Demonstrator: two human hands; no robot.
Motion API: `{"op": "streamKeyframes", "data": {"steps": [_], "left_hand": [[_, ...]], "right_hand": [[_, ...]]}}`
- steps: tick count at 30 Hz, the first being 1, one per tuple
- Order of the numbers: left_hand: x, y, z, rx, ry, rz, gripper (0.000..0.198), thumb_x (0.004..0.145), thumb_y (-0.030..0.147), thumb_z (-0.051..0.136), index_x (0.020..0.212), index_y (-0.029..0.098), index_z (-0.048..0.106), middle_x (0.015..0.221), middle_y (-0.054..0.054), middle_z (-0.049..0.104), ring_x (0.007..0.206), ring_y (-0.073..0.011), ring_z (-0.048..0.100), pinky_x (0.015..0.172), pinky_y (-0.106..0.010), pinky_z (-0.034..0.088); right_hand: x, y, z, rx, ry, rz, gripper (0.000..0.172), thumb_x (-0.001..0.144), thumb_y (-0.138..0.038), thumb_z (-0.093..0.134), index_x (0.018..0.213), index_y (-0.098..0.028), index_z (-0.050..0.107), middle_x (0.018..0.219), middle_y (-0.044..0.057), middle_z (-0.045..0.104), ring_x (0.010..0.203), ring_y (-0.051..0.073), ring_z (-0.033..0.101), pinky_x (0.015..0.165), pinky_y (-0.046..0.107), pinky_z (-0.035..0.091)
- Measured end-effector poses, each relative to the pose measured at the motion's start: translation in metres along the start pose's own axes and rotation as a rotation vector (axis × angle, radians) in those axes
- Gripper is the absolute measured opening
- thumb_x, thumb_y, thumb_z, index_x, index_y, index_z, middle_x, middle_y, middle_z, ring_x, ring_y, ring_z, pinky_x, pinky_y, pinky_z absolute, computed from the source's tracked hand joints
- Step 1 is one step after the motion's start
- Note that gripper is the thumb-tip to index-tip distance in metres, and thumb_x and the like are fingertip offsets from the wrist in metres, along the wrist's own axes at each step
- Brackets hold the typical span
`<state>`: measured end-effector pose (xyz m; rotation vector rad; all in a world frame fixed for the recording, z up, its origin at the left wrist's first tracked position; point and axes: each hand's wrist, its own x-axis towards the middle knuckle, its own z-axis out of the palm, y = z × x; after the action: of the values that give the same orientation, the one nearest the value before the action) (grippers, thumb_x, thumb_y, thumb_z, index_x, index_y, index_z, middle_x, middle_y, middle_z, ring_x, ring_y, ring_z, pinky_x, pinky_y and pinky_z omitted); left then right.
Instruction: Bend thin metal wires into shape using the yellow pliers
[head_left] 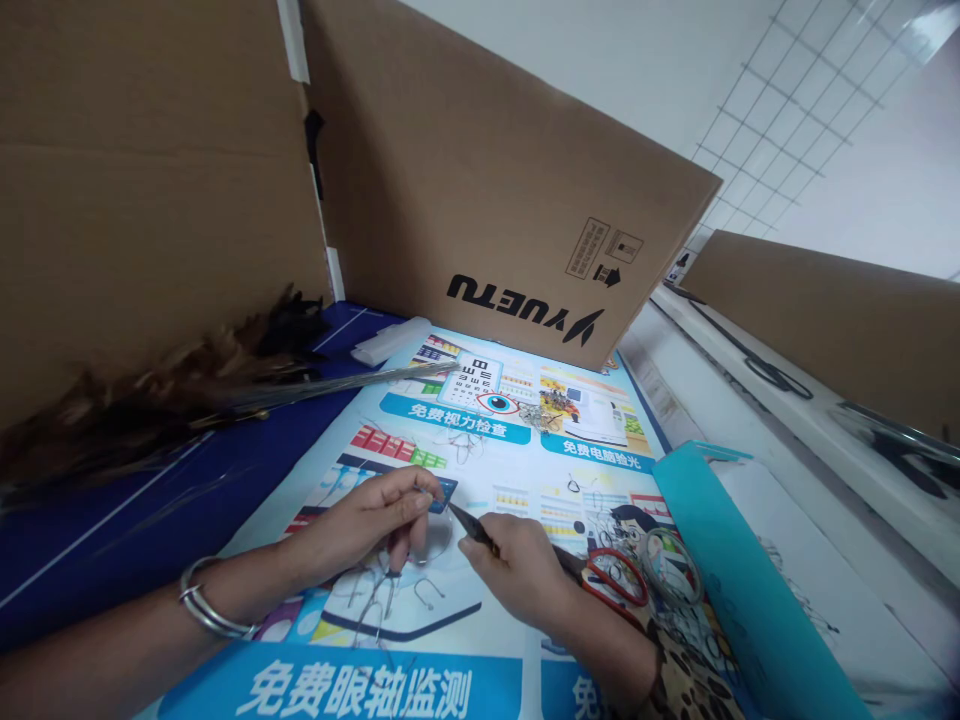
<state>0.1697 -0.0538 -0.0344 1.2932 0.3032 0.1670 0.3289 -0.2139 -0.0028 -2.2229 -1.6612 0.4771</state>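
My left hand [397, 510], with silver bangles at the wrist, is raised over the printed sheet [495, 620]. Its thumb and index finger are pinched together on something too small to make out. To its right, my right hand [517, 565] is wrapped round dark pliers [476, 528], whose narrow tip points up and left, close to the left fingertips. Thin bent wire pieces [429, 592] lie on the sheet below the hands. Red-handled scissors [615, 578] rest just right of my right wrist, beside a coil of wire [671, 567].
Cardboard panels [480, 180] stand at the back and left. Brown feathers [217, 360] and a bundle of long thin wires [360, 380] lie at the left. A white case [391, 341] sits behind them. At the right is a turquoise-edged box [750, 570] with small wire pieces.
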Motion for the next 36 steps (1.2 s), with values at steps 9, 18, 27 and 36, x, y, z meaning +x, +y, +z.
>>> {"op": "streamKeyframes", "data": {"steps": [9,18,27,36], "left_hand": [[0.0,0.006,0.004,0.157,0.036,-0.03,0.028,0.091,0.044,0.053,0.081,0.018,0.05,0.062,0.003,0.065,0.04,-0.0057,0.051,0.04,-0.016,0.033],[0.0,0.006,0.004,0.235,0.009,-0.01,0.026,0.091,0.044,0.052,0.086,0.019,0.053,0.065,0.003,0.063,0.041,-0.0069,0.05,0.041,-0.018,0.033],[-0.005,0.012,0.012,0.474,0.148,0.171,0.029,0.092,0.04,0.049,0.073,0.019,0.057,0.067,0.0,0.061,0.064,-0.0156,0.056,0.06,-0.025,0.042],[-0.004,0.012,0.019,0.203,0.162,0.061,0.034,0.087,0.048,0.055,0.07,0.02,0.05,0.06,0.003,0.056,0.055,-0.0136,0.052,0.053,-0.024,0.038]], "right_hand": [[-0.001,0.0,-0.001,-0.014,-0.024,-0.008,0.03,0.091,-0.043,0.048,0.073,-0.019,0.052,0.069,-0.001,0.06,0.061,0.011,0.05,0.053,0.023,0.02],[-0.002,0.003,0.003,-0.089,-0.026,-0.035,0.03,0.093,-0.043,0.046,0.079,-0.019,0.058,0.077,0.001,0.065,0.067,0.013,0.055,0.055,0.024,0.022],[-0.002,-0.001,0.004,-0.133,-0.027,-0.036,0.03,0.093,-0.044,0.046,0.082,-0.02,0.059,0.08,0.002,0.067,0.07,0.015,0.059,0.056,0.025,0.024],[-0.003,-0.006,0.001,-0.173,-0.024,-0.042,0.028,0.093,-0.043,0.048,0.083,-0.019,0.059,0.082,0.003,0.067,0.071,0.015,0.058,0.056,0.025,0.023]]}}
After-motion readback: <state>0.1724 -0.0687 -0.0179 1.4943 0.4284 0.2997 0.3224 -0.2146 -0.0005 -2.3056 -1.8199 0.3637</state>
